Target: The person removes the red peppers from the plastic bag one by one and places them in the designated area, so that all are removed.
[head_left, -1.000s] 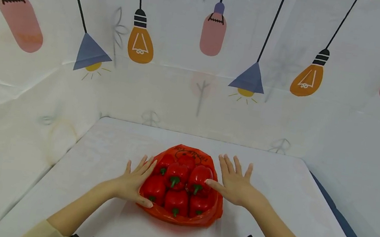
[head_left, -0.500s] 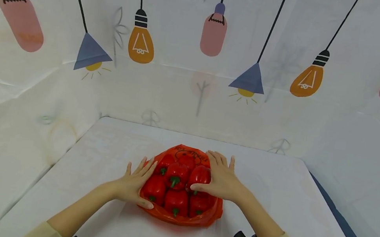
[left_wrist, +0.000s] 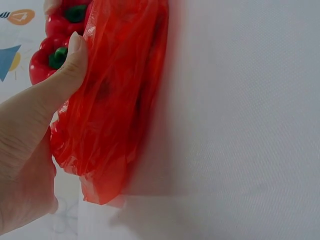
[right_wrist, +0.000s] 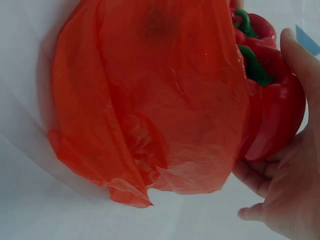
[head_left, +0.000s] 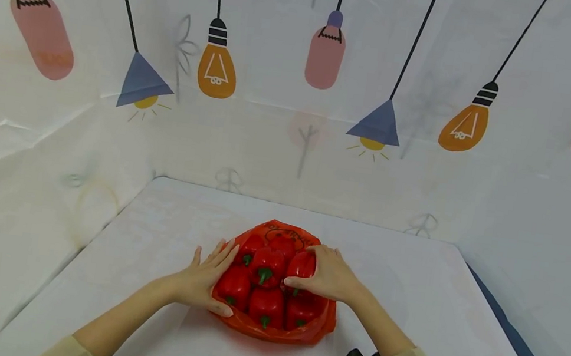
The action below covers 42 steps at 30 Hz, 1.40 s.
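Note:
Several red bell peppers with green stems, such as the front one [head_left: 266,307], sit heaped in an orange-red plastic bag [head_left: 271,335] with its mouth rolled open. My left hand [head_left: 197,285] rests along the bag's left side, fingers spread and straight, thumb at the front rim. On the right, my right hand [head_left: 333,276] curls its fingers and thumb round the upper right bell pepper [head_left: 300,266]. The right wrist view shows this pepper [right_wrist: 280,112] at the bag's edge, thumb on one side and fingers behind. Part of the bag's inside is hidden.
The bag stands on a white table [head_left: 196,206]. A pale cloth backdrop [head_left: 258,139] printed with lamps and bulbs rises behind and on the left. A dark blue strip [head_left: 516,343] runs along the table's right edge.
My right hand has moved left from beside the bag onto the upper right bell pepper, and its spread fingers have closed round it. The left hand has stayed on the bag.

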Motion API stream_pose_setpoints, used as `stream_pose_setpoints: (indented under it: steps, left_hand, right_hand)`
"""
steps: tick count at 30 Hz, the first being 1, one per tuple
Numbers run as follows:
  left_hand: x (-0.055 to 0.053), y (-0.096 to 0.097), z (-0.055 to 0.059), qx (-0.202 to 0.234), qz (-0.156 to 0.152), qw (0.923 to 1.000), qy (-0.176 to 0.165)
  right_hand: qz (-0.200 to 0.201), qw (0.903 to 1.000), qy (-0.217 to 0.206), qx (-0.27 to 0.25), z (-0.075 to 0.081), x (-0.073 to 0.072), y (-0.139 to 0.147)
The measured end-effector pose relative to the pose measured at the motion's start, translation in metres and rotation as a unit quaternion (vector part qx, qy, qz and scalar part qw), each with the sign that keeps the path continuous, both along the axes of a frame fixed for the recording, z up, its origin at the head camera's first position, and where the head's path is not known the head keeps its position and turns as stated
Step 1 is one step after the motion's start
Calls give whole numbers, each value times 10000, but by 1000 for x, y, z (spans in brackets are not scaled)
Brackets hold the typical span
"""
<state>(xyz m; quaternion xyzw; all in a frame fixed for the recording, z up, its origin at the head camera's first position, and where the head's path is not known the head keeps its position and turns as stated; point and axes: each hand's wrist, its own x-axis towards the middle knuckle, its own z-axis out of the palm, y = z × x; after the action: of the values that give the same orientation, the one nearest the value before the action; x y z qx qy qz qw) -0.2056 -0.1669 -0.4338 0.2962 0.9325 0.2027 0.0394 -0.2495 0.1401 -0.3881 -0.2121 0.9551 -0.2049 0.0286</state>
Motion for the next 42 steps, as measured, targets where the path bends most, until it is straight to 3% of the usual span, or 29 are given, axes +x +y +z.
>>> stream_pose_setpoints:
  steps: [6, 10, 14, 18, 20, 23, 27, 35, 42]
  left_hand:
    - [-1, 3, -1, 25, -20, 10000, 39]
    - [-1, 6, 0, 138, 4, 9999, -18]
    - [-3, 9, 2, 181, -6, 9998, -46]
    - [-3, 8, 0, 159, 1, 9999, -63]
    - [-2, 6, -1, 173, 41, 9998, -119]
    - [0, 4, -3, 215, 114, 9995, -195]
    - [2, 2, -4, 268, 164, 9993, -210]
    - [3, 2, -7, 356, 110, 9991, -189]
    - [3, 2, -6, 305, 136, 9993, -184]
  right_hand:
    - [-203, 9993, -213, -227, -3, 3, 1]
    - [-286, 9992, -60, -273, -2, 4, 1]
    - [-310, 9983, 407, -292, 0, 7, 4]
    - [-145, 9912, 1265, -369, 6, 8, 8]
    - [69, 9819, 1820, -511, 11, 8, 10]
    - [432, 9604, 2676, -643, 21, 6, 12]
    - [830, 9324, 3439, -747, 34, 4, 14]
    - [1263, 8972, 4139, -884, 48, 7, 19]
    - [1493, 8753, 4499, -954, 55, 13, 21]
